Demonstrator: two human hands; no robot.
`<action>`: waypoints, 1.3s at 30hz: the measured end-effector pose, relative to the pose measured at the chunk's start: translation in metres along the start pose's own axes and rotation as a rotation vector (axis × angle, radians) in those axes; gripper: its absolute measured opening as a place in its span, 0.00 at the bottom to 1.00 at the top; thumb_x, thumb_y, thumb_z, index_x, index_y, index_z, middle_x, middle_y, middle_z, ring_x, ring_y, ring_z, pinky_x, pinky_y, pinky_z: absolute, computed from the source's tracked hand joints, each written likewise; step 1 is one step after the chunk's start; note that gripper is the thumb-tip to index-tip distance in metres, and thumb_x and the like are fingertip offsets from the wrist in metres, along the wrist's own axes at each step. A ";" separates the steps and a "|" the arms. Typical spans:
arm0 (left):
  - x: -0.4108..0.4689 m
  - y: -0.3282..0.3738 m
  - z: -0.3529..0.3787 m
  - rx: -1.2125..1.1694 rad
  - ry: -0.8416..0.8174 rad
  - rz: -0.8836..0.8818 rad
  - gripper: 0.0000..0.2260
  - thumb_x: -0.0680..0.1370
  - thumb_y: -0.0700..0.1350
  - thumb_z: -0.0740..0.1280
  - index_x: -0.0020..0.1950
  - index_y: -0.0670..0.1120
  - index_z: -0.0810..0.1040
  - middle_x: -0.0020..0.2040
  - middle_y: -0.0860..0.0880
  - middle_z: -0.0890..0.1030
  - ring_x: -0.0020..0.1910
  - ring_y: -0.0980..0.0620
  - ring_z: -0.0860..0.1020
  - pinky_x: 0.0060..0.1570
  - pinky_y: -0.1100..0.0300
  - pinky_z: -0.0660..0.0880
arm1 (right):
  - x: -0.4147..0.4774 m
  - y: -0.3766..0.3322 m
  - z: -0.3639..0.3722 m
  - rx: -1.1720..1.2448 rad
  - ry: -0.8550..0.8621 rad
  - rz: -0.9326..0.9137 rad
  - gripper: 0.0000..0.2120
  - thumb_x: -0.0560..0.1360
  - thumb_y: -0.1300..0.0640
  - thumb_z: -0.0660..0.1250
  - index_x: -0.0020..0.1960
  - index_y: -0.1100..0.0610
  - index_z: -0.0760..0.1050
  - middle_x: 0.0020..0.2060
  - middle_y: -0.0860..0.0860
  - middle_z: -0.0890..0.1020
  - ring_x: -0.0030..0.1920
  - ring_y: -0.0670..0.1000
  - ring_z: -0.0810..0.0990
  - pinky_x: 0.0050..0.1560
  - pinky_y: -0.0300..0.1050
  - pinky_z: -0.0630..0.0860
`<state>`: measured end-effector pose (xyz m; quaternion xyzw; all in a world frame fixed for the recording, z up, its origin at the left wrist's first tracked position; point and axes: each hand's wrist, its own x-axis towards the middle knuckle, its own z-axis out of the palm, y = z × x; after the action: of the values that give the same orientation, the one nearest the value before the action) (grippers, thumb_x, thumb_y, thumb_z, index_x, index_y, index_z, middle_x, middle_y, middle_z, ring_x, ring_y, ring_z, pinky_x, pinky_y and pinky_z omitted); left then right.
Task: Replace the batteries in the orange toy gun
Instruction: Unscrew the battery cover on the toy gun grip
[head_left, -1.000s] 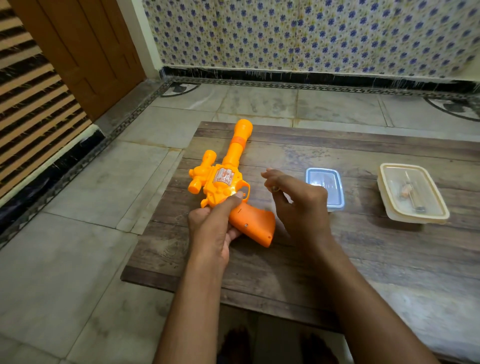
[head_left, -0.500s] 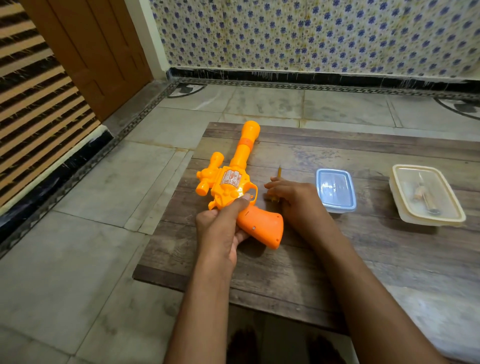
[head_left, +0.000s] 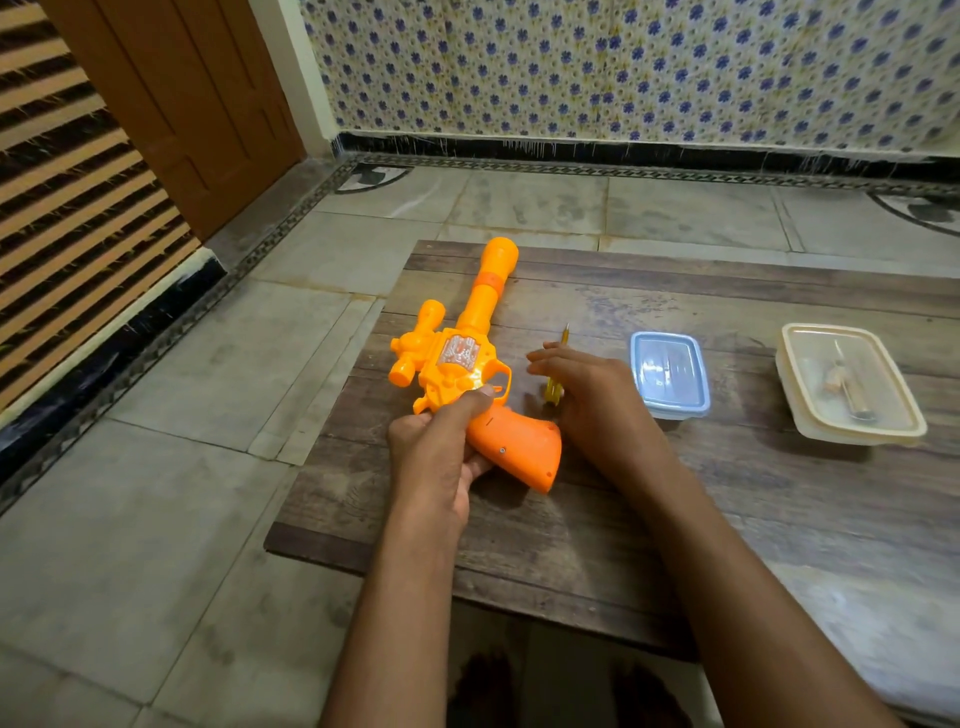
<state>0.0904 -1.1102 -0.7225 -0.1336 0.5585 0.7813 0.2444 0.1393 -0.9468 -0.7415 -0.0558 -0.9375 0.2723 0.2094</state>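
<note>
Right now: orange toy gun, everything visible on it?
The orange toy gun, glossy plastic by its look, lies on its side on the wooden table. Its barrel points away from the person, with a darker orange ring behind the flared muzzle. A scope-like piece sits on its left, a silvery sticker on the body. The darker orange grip, with one screw, points near-right. The left hand grips it at the trigger; the right hand, on a yellow screwdriver, does not touch it.
</note>
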 end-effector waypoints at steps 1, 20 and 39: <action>0.000 0.001 -0.001 -0.010 0.002 -0.004 0.09 0.73 0.35 0.75 0.51 0.43 0.81 0.56 0.37 0.85 0.55 0.39 0.84 0.44 0.45 0.83 | -0.001 -0.005 -0.003 0.006 0.067 -0.009 0.22 0.62 0.76 0.76 0.55 0.65 0.85 0.56 0.60 0.86 0.60 0.60 0.84 0.64 0.35 0.70; -0.018 -0.002 0.029 0.486 0.065 0.714 0.09 0.68 0.52 0.83 0.38 0.56 0.84 0.32 0.58 0.85 0.32 0.60 0.84 0.37 0.52 0.83 | -0.039 -0.079 -0.011 1.098 0.263 0.962 0.19 0.74 0.51 0.67 0.47 0.69 0.81 0.44 0.72 0.82 0.42 0.66 0.81 0.46 0.58 0.74; -0.021 -0.019 0.046 0.724 -0.030 0.979 0.22 0.62 0.49 0.86 0.53 0.46 0.88 0.42 0.53 0.82 0.38 0.60 0.82 0.39 0.62 0.80 | -0.042 -0.077 -0.018 1.787 0.323 1.283 0.16 0.79 0.66 0.57 0.60 0.66 0.80 0.49 0.63 0.86 0.39 0.56 0.85 0.34 0.44 0.83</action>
<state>0.1207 -1.0671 -0.7120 0.2412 0.7817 0.5653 -0.1057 0.1854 -1.0119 -0.7020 -0.3943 -0.1631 0.8971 0.1143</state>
